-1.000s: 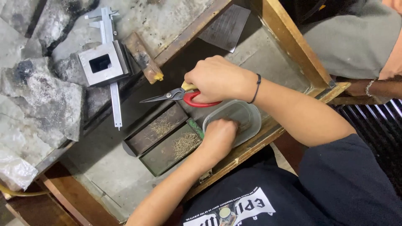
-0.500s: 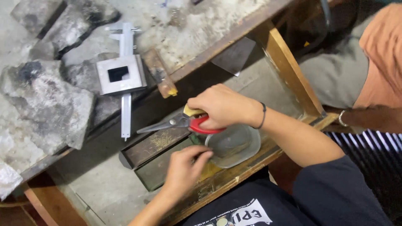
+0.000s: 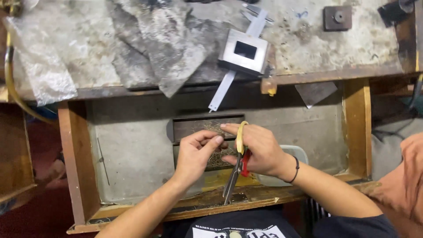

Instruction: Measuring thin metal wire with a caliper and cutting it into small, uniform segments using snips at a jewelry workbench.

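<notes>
The right hand (image 3: 260, 152) has swung the scissors (image 3: 235, 169) blades-down toward six o'clock, fingers clenched on the handles. The left hand (image 3: 196, 154) has left the clear container (image 3: 299, 154) — now pinching something tiny over the tray (image 3: 207, 125) on the table (image 3: 132, 150).

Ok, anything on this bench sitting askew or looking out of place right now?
Yes: the caliper lies tilted across the bench top under a square metal block, its lower end overhanging the drawer. The right hand holds the scissors blades pointing back toward the person.
</notes>
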